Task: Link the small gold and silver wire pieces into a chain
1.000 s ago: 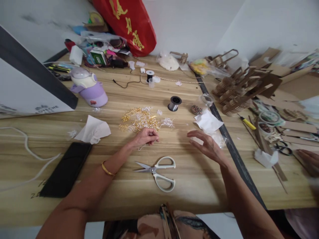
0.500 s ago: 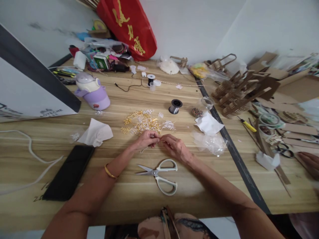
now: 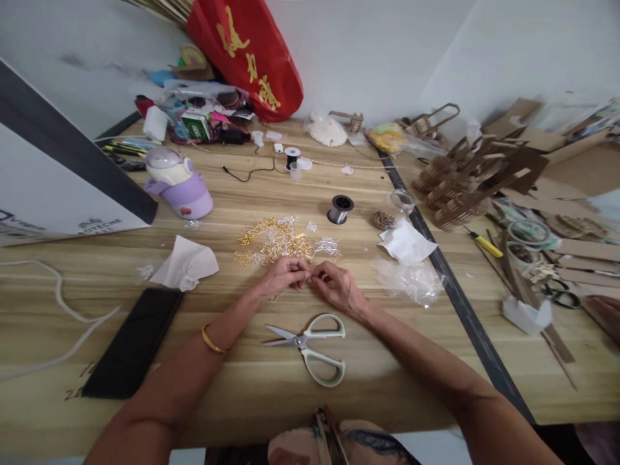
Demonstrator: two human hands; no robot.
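My left hand (image 3: 282, 275) and my right hand (image 3: 338, 284) meet fingertip to fingertip over the wooden table (image 3: 242, 387), both pinched on something tiny I cannot make out. A thin strand hangs under the left fingers. Just beyond them lies a heap of gold and silver trinkets (image 3: 276, 240). White-handled scissors (image 3: 312, 345) lie near my wrists, blades pointing left. A gold bangle circles my left wrist.
A black phone (image 3: 133, 339), a crumpled tissue (image 3: 184, 265), a purple cap (image 3: 179, 187), a thread spool (image 3: 340, 208), clear plastic wrap (image 3: 409, 278) and white paper (image 3: 405, 243) surround the hands. Wooden model parts (image 3: 465, 181) crowd the right; another person's hand (image 3: 605, 313) shows there.
My right hand swung in from the right, where it hovered open, and closed against my left fingertips. The left hand stayed put in its pinch.
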